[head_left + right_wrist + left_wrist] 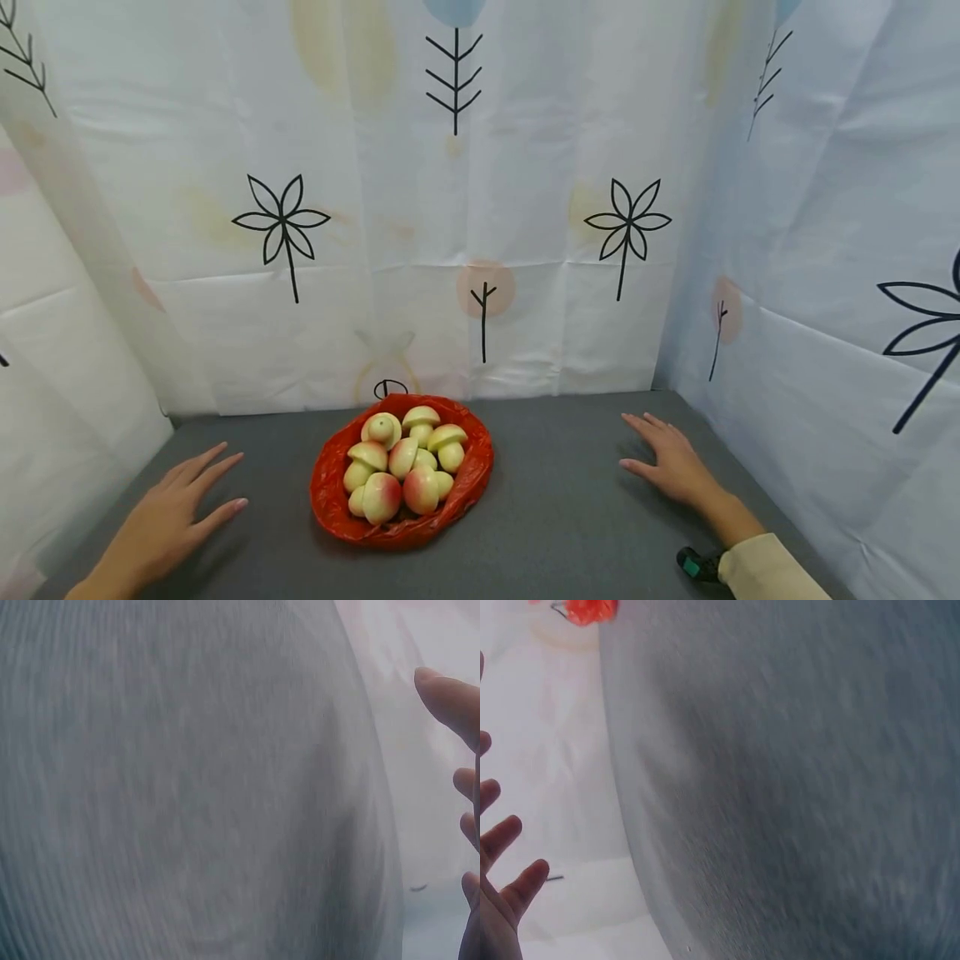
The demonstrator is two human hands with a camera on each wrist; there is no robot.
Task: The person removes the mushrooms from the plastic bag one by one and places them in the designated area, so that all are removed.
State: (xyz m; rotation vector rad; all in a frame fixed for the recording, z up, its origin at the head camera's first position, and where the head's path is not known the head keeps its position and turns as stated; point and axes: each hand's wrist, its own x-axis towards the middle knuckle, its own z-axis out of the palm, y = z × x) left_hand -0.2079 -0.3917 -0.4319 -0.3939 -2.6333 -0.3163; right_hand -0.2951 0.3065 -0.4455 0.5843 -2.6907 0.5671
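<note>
A red plastic bag (pixel 327 492) with its rim rolled down stands on the grey table, holding several mushroom-shaped pieces (pixel 382 497), cream with pinkish red patches. To the left of the bag my left hand (pixel 167 521) is held over the table, fingers spread and nothing in them. Over the table's right side, farther from the bag, my right hand (pixel 670 457) also has its fingers extended and holds nothing. In the left wrist view a bit of the red bag (pixel 592 609) shows at the top. The right wrist view has only fingers (pixel 448 701), table and curtain.
The grey table (pixel 562 500) ends at a pale curtain (pixel 525 208) printed with leaves and flowers, which also closes off the left and right sides. A black wrist strap with a green patch (pixel 692 567) sits by the right sleeve (pixel 768 571).
</note>
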